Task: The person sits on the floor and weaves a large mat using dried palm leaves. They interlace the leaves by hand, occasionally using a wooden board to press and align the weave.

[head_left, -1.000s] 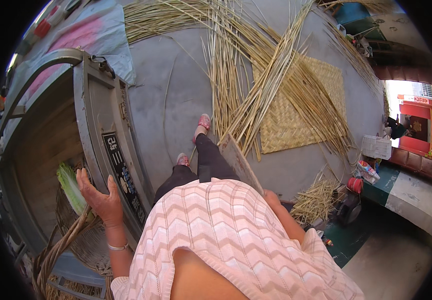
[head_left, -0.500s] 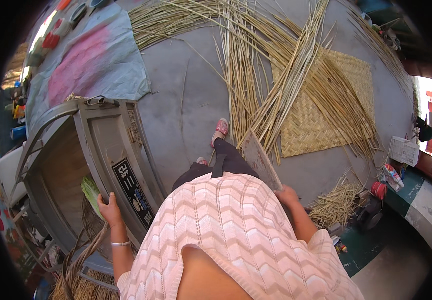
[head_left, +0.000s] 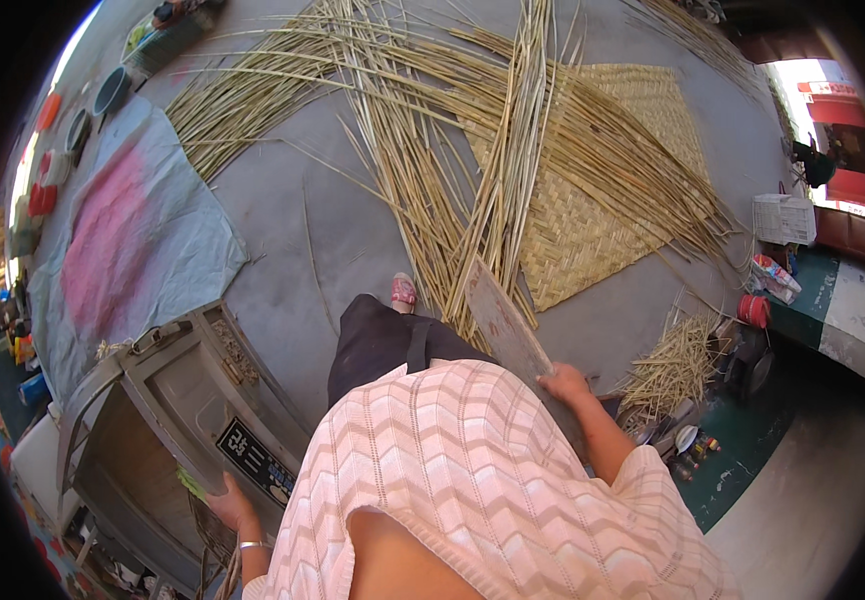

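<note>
My right hand [head_left: 565,384] grips the edge of a long, worn wooden board [head_left: 505,322] that slants down along my right side; its lower part is hidden by my body. At lower left, my left hand [head_left: 231,503], a bracelet at its wrist, reaches beside the grey metal side panel of a cart [head_left: 178,375]. Its fingers look apart, and whether they touch the panel is unclear. A green leafy vegetable [head_left: 191,484] shows just past those fingertips, above a partly hidden wicker basket [head_left: 215,540].
Long dry stalks [head_left: 423,200] lie crossed on the floor ahead, partly over a woven mat [head_left: 593,235]. A blue and pink sheet [head_left: 138,230] spreads at left, with basins [head_left: 113,92] beyond. Short cut stalks [head_left: 675,368] are heaped at right, near a white crate [head_left: 784,219].
The view has shifted, so the cart and my left hand sit lower in it. My front foot and legs have moved. My right hand still holds the board.
</note>
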The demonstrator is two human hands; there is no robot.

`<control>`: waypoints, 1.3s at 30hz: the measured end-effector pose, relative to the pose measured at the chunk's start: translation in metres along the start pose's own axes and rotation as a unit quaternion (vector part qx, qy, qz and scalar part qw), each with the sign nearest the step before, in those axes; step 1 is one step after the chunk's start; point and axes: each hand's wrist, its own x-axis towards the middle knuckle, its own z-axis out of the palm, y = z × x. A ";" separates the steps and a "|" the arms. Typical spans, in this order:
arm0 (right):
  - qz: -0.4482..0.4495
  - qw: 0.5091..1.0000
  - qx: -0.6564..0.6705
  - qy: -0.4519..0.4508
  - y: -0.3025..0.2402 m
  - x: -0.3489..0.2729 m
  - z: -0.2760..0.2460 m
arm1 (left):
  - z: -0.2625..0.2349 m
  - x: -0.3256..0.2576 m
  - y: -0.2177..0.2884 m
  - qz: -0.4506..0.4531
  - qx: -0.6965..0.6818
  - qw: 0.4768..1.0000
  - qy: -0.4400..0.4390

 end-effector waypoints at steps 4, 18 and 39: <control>0.005 1.000 0.007 0.014 0.000 0.004 0.002 | 0.009 0.008 -0.012 -0.002 0.056 0.998 0.016; 0.028 0.997 0.062 0.026 -0.024 0.011 0.008 | 0.054 0.045 -0.009 0.000 0.058 0.997 0.041; 0.066 0.996 0.054 0.036 -0.164 0.064 -0.152 | 0.094 0.136 0.245 0.062 -0.002 0.992 -0.111</control>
